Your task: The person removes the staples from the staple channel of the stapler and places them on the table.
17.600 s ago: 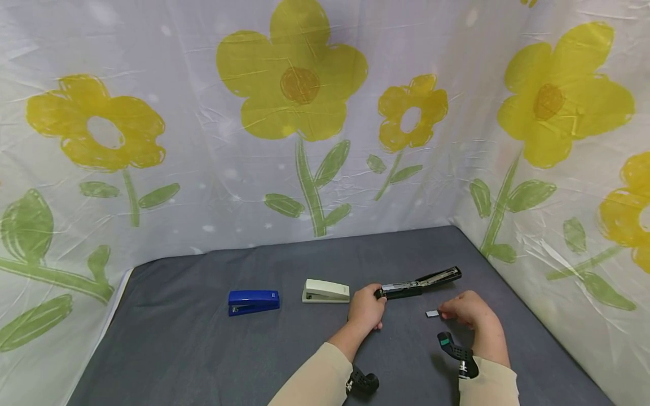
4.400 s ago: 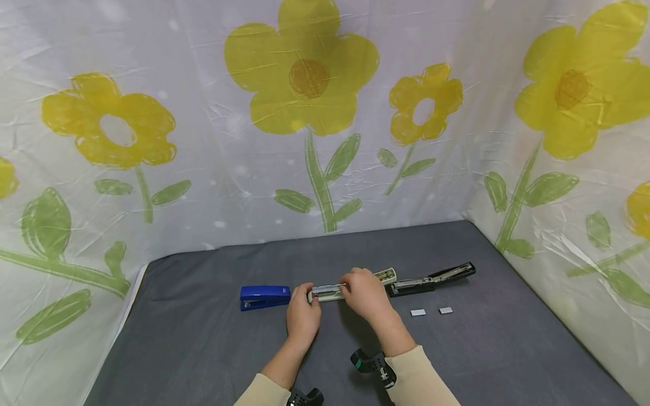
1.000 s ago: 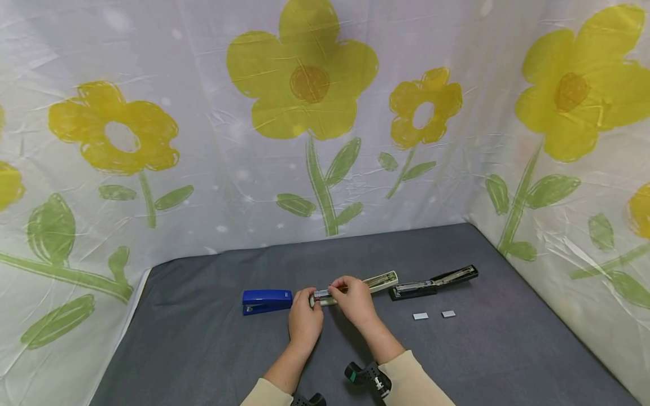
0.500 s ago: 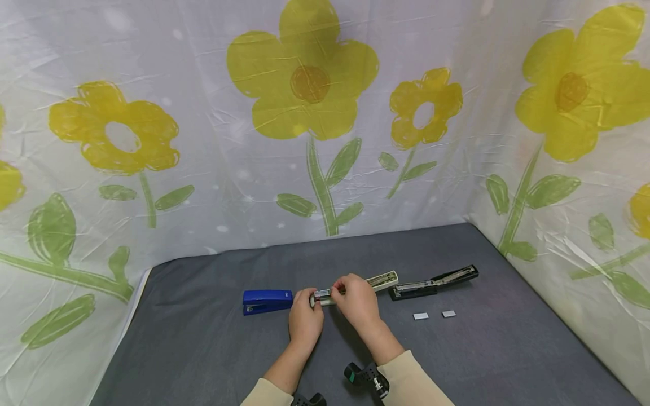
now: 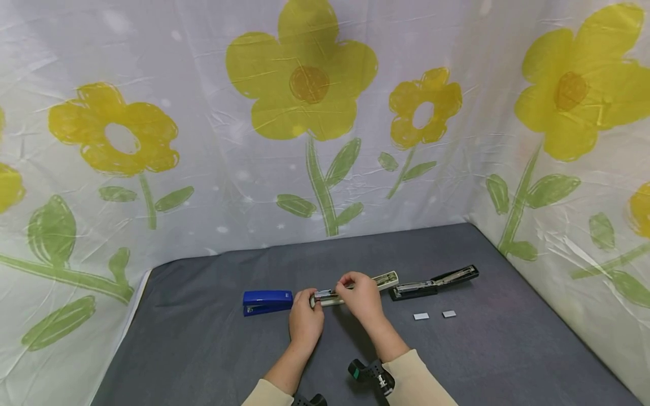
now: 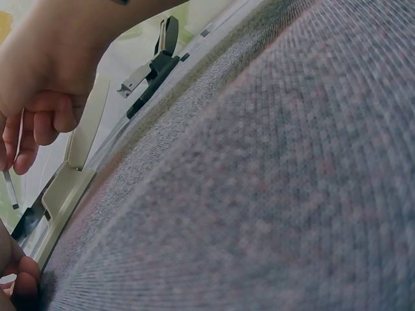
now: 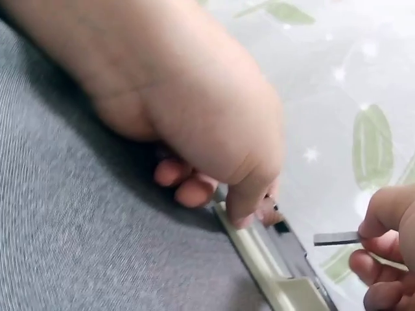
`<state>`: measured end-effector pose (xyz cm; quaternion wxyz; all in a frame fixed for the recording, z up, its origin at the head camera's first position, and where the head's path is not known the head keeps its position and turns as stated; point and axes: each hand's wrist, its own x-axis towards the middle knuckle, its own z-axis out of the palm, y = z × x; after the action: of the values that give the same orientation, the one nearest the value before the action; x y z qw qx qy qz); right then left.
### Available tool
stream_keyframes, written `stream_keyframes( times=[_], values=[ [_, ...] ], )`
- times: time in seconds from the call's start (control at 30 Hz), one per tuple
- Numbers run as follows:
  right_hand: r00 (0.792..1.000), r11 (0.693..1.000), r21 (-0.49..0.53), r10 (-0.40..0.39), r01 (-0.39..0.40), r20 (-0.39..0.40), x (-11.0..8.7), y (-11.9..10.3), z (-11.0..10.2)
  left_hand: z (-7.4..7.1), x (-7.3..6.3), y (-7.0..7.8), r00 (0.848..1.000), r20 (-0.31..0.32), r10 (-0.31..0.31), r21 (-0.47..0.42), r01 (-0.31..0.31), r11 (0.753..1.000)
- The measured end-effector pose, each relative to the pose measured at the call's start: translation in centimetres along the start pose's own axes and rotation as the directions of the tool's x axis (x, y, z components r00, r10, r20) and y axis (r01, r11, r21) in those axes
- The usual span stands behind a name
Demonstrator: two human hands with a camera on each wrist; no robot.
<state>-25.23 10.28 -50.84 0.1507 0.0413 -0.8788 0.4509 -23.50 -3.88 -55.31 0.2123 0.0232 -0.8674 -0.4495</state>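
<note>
A cream stapler (image 5: 387, 279) lies opened out on the table, its lid folded back to the right. My left hand (image 5: 306, 320) grips the left end of its base; in the right wrist view that left hand (image 7: 201, 97) has fingers around the end. Between thumb and fingers my right hand (image 5: 363, 299) pinches a short strip of staples (image 7: 336, 238), held above the open magazine and apart from it. The left wrist view shows the same strip (image 6: 11, 189) pointing down below the fingertips. Part of the stapler's middle is hidden behind the right hand.
On the left stands a closed blue stapler (image 5: 267, 302), close to the left hand. A black stapler (image 5: 415, 289) lies opened out on the right. Two small strips of staples (image 5: 420, 316) (image 5: 449, 314) rest on the grey cloth in front of it.
Since 17.6 seconds ago, the cream stapler has been opened and both hands have moved to it from the black one. In the last half second my right hand has shifted slightly right.
</note>
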Motion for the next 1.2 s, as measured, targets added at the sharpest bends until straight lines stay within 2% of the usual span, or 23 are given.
stream_keyframes(
  times=[0.13,0.27,0.4,0.53,0.73,0.87,1.0,1.2],
  values=[
    [0.986,0.972,0.165,0.162,-0.168,0.047,0.0,-0.3,-0.5,0.0,0.1,0.0,1.0,0.001,-0.002,-0.005,0.002,1.0],
    [0.965,0.927,0.268,0.254,-0.263,0.07,-0.2,-0.4,-0.6,0.1,0.1,-0.2,1.0,-0.009,0.001,-0.003,-0.001,1.0],
    [0.936,0.854,0.385,0.333,-0.35,0.113,-0.3,-0.7,-0.9,0.1,0.1,-0.2,1.0,-0.027,0.013,-0.007,-0.013,1.0],
    [0.919,0.781,0.486,0.359,-0.392,0.164,-0.6,-1.1,-1.5,0.2,0.2,-0.3,0.999,-0.031,0.017,-0.009,-0.017,1.0],
    [0.911,0.725,0.555,0.357,-0.408,0.205,-1.5,-0.5,-1.7,0.2,0.0,-0.4,1.0,-0.02,0.005,-0.009,-0.005,1.0],
    [0.91,0.709,0.575,0.365,-0.407,0.195,-2.4,0.0,-2.0,0.2,0.0,-0.4,1.0,-0.009,-0.002,-0.01,0.002,1.0],
    [0.901,0.694,0.581,0.383,-0.426,0.204,-3.2,0.3,-2.5,0.1,0.0,-0.3,1.0,-0.006,-0.002,-0.015,0.002,1.0],
    [0.89,0.703,0.554,0.415,-0.446,0.19,-4.1,0.9,-3.4,0.0,0.0,-0.3,1.0,-0.005,0.004,-0.016,-0.004,1.0]
  ],
)
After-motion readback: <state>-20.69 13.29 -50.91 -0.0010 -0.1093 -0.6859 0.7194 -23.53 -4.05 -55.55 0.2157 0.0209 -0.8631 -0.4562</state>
